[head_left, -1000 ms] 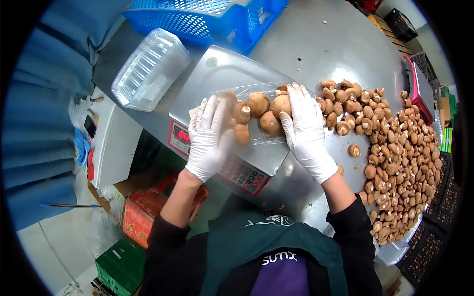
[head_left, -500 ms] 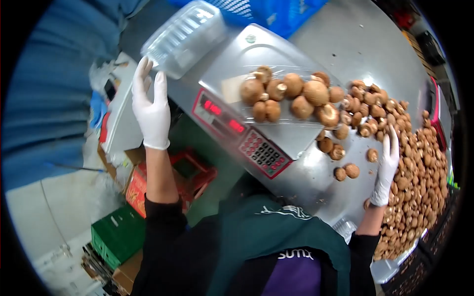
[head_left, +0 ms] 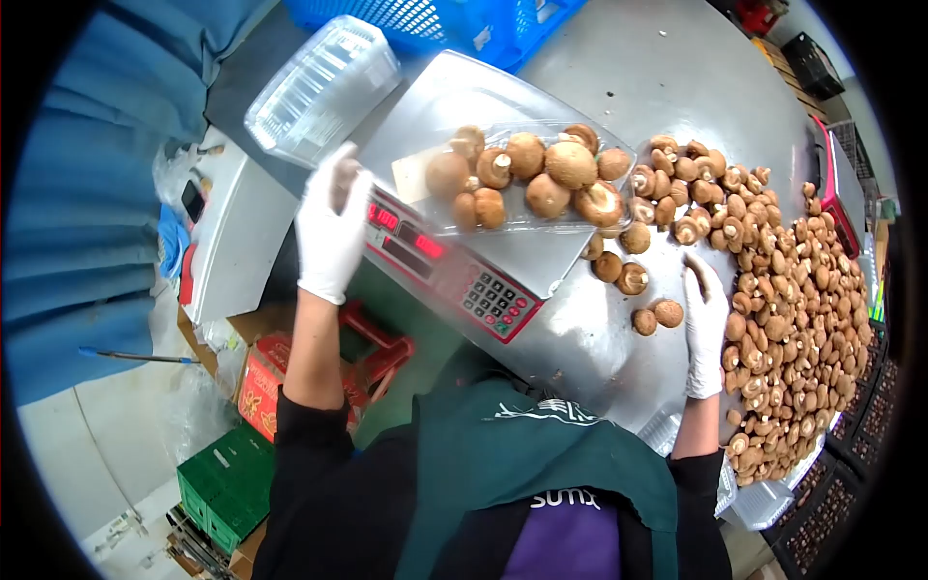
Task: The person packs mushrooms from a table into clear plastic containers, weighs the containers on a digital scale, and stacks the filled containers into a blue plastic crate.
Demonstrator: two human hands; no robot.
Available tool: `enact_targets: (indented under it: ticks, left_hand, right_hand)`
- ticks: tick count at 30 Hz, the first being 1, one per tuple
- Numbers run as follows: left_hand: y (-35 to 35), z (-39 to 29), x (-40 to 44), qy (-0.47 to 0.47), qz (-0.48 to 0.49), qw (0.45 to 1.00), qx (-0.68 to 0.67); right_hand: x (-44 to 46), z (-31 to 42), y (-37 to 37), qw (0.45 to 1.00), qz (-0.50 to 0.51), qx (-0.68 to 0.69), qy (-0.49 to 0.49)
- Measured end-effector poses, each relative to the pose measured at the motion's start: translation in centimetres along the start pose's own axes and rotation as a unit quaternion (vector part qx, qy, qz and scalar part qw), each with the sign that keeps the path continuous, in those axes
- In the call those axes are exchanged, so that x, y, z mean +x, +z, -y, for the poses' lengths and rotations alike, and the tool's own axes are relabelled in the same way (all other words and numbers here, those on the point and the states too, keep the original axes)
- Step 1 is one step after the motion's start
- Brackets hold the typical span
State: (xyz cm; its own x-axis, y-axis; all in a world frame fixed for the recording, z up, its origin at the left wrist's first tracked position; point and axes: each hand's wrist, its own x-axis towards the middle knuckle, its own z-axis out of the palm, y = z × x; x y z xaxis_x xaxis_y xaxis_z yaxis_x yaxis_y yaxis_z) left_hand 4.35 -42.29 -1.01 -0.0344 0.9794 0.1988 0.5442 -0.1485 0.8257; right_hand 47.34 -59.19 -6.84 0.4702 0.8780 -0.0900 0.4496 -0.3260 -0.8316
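Note:
My left hand (head_left: pixel 332 232), in a white glove, is at the left corner of the digital scale (head_left: pixel 449 87), fingers apart and slightly blurred, holding nothing visible. A clear plastic tray (head_left: pixel 527 228) lies on the scale with several brown mushrooms (head_left: pixel 570 166) in it. The scale's red display is lit. At the near edge of the mushroom pile (head_left: pixel 802 309), my gloved right hand (head_left: pixel 707 333) has its fingers curled round a single mushroom (head_left: pixel 705 278), which they mostly hide. A few loose mushrooms (head_left: pixel 667 311) lie on the metal table left of that hand.
Clear empty trays (head_left: pixel 324 92) stand beyond my left hand, close to a blue crate (head_left: pixel 435 24). The steel table (head_left: pixel 628 72) carries the pile along its right side. Below on the left are a green crate (head_left: pixel 227 478) and a red carton (head_left: pixel 266 391).
My left hand has moved right, from below the empty trays to the scale's corner. My right hand has shifted left, off the pile, and closed on the lone mushroom. The view has shifted slightly.

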Motion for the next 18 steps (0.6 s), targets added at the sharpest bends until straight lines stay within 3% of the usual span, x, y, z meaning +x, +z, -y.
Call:
enact_targets:
  ticks: [3, 5, 7, 9, 11, 18]
  left_hand:
    - [3.0, 0.8, -1.8, -0.102, 0.106, 0.989, -0.01]
    - [3.8, -0.6, -2.4, -0.193, 0.163, 0.962, -0.105]
    - [4.5, 0.7, -2.6, -0.178, 0.153, 0.963, -0.133]
    - [4.5, 0.1, -2.7, -0.191, 0.153, 0.96, -0.137]
    - [4.6, -0.2, -2.4, -0.176, 0.14, 0.967, -0.12]
    - [3.9, -1.2, 2.3, -0.159, 0.132, 0.969, -0.138]
  right_hand:
    - [2.0, 4.9, 2.6, 0.997, 0.032, -0.041, -0.051]
    - [3.3, 7.4, 4.5, 0.994, 0.037, -0.016, -0.099]
    - [4.6, 9.5, 5.7, 0.994, 0.106, 0.025, 0.004]
    - [6.1, 8.0, 7.2, 0.994, 0.1, 0.045, -0.024]
    - [6.8, 8.0, 7.2, 0.978, 0.15, 0.139, 0.033]
    - [8.9, 10.3, 7.0, 0.972, 0.162, 0.165, 0.045]
